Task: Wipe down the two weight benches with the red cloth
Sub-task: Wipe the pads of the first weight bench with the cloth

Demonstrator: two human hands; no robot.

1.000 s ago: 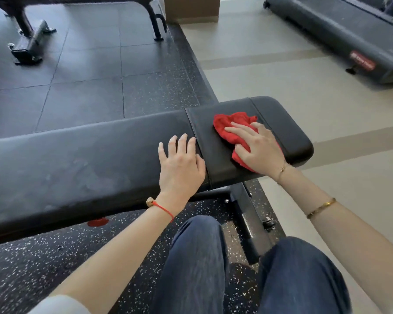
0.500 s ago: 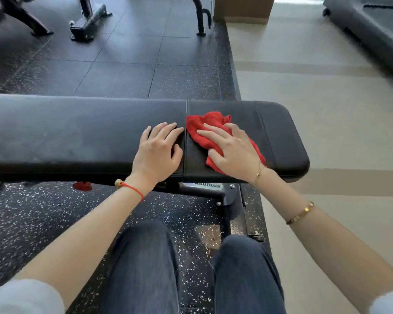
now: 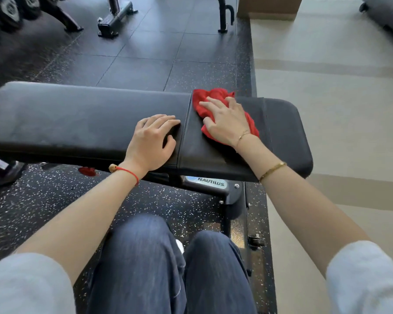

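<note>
A black padded weight bench (image 3: 77,118) runs left to right in front of me, split by a seam into a long back pad and a shorter seat pad (image 3: 281,132) on the right. A crumpled red cloth (image 3: 210,98) lies on the seat pad by the seam, reaching its far edge. My right hand (image 3: 225,121) presses flat on the cloth, fingers spread. On the long pad just left of the seam rests my left hand (image 3: 152,139), palm down, holding nothing.
The bench frame (image 3: 234,200) with a Nautilus label stands on speckled black rubber flooring in front of my knees. Other equipment legs (image 3: 116,17) and a dumbbell rack (image 3: 2,17) stand at the back left. Beige floor stretches to the right. A treadmill end (image 3: 386,14) sits top right.
My right hand has slid the red cloth across the seat pad, away from me toward its far edge. My left hand stays braced near the seam. The view has shifted.
</note>
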